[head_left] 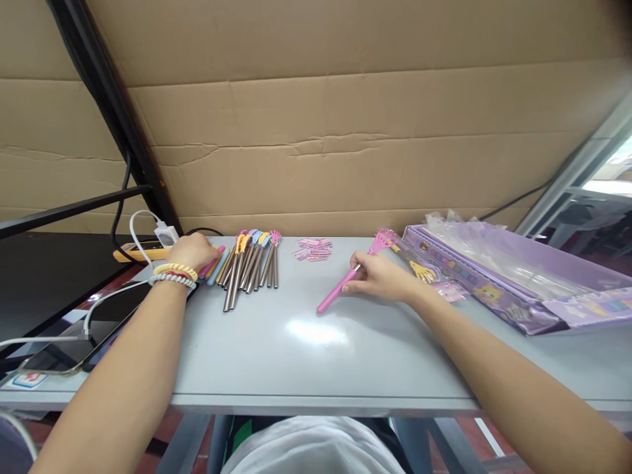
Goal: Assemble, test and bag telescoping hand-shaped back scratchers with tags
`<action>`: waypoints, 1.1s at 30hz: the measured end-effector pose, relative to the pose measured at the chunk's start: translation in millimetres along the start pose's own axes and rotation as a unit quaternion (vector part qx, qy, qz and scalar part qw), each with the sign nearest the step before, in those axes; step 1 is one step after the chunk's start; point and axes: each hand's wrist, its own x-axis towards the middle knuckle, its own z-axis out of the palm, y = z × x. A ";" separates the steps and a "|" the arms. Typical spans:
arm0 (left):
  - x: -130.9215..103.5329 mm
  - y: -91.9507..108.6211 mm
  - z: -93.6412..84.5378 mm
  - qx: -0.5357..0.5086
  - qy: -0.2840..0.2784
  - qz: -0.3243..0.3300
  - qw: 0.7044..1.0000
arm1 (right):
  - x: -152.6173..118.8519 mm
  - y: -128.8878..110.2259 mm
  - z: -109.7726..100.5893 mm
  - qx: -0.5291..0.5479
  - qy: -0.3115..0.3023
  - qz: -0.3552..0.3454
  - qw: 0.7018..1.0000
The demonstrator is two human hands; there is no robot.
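Observation:
A back scratcher with a pink handle and a pink hand-shaped head [380, 241] is in my right hand [378, 276], its thumb and fingers closed round the metal part near the handle's top. The pink handle [336, 293] slants down toward the left. On the far left side, my left hand [192, 253] touches a small bunch of coloured handles [217, 268], in pink, orange and blue. The back of that hand hides most of its fingers. Beside them lie several metal back scratchers [254, 263] with yellow, blue, purple and pink heads, without coloured handles.
Small pink printed cards [315, 249] lie at the table's back. On the right, a bagged back scratcher [422, 271] rests beside a purple display box [494, 283] holding clear plastic bags. Phones [62, 349], white cables and a charger [166, 234] occupy the left. Cardboard [345, 118] stands behind.

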 end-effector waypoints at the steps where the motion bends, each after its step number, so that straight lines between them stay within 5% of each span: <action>1: -0.4 2.0 0.4 0.006 -0.010 -0.009 1.000 | 0.0 0.1 0.0 0.003 0.000 0.001 1.000; 7: 3.1 5.1 3.9 0.037 -0.011 -0.078 0.996 | 0.6 1.8 0.9 0.014 -0.003 0.001 1.000; 18: 13.2 -1.5 8.3 0.026 -0.025 -0.084 0.996 | -0.1 -0.5 0.7 0.003 -0.005 0.001 1.000; 33: -4.5 8.1 -5.8 0.024 -0.045 -0.064 0.997 | -0.7 -1.2 -0.6 -0.001 -0.018 0.000 1.000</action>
